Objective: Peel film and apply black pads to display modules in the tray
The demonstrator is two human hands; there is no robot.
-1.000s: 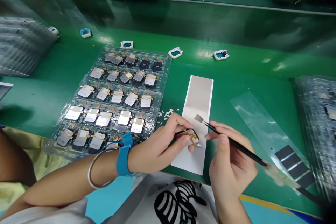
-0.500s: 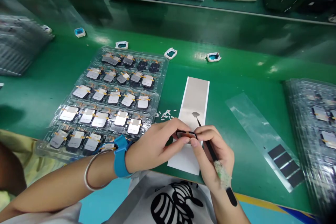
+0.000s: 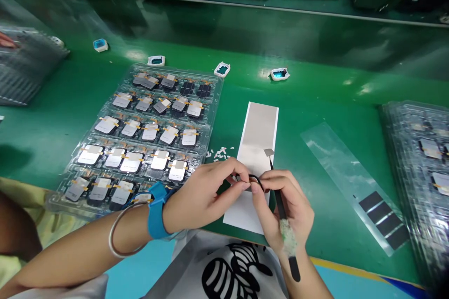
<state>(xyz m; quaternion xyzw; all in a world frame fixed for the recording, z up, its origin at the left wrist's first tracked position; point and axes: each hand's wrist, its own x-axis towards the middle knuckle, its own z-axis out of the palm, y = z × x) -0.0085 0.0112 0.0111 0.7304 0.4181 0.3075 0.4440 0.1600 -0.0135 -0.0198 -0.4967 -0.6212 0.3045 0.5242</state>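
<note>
My left hand [image 3: 206,189] and my right hand [image 3: 293,208] meet over a paper strip, fingertips pinching a small dark-rimmed display module [image 3: 258,180] between them. Most of the module is hidden by the fingers, and it is tilted edge-on. Black tweezers [image 3: 280,203], wrapped in pale green tape, lie across my right palm, tip pointing away from me. At their tip is a small grey patch [image 3: 269,152], above the grey-and-white paper strip [image 3: 261,124]. To the left stands a clear tray [image 3: 214,112] holding rows of similar modules with silver backs and orange tabs.
Small white scraps [image 3: 221,153] lie beside the tray. On the right are a clear film [image 3: 336,163] with black rectangles and stacked trays [image 3: 421,121]. Several white-rimmed pieces [image 3: 279,74] line the back. Another person's hand [image 3: 7,41] touches a tray stack at far left.
The module has been tipped in my fingers, so its reddish face no longer shows. The tweezers have swung more upright, carrying the grey patch slightly right. Another person's hand has appeared at far left.
</note>
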